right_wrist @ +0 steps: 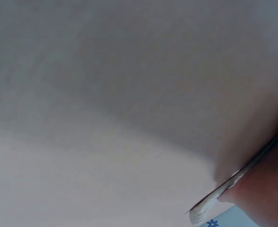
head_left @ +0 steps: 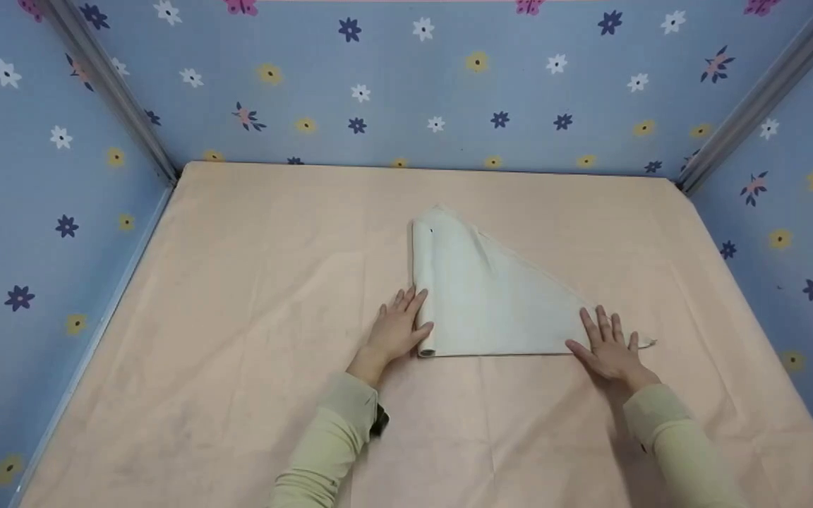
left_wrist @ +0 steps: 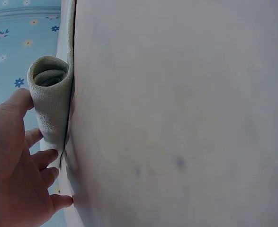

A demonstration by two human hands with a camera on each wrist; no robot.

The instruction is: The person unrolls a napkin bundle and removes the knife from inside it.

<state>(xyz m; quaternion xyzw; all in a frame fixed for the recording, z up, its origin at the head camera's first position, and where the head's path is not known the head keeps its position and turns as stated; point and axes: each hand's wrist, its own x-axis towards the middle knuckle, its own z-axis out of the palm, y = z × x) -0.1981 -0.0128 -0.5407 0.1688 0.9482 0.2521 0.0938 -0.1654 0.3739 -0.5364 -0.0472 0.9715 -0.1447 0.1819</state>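
Note:
A pale towel (head_left: 512,296) lies on the covered table with a slanting far edge that tapers to a point at the right. Its left edge forms a narrow roll (head_left: 422,282), and the coiled end (left_wrist: 49,78) shows in the left wrist view. My left hand (head_left: 396,331) touches the near part of the roll, thumb on top and fingers along its outer side. Near the right tip, my right hand (head_left: 611,353) rests spread on the towel, pressing it down. In the right wrist view, only part of that hand (right_wrist: 266,184) appears beside the towel's edge (right_wrist: 210,203).
A peach cloth (head_left: 272,282) with light creases covers the table. Blue flowered panels (head_left: 392,92) stand behind and on both sides, with grey posts (head_left: 113,92) at the back corners.

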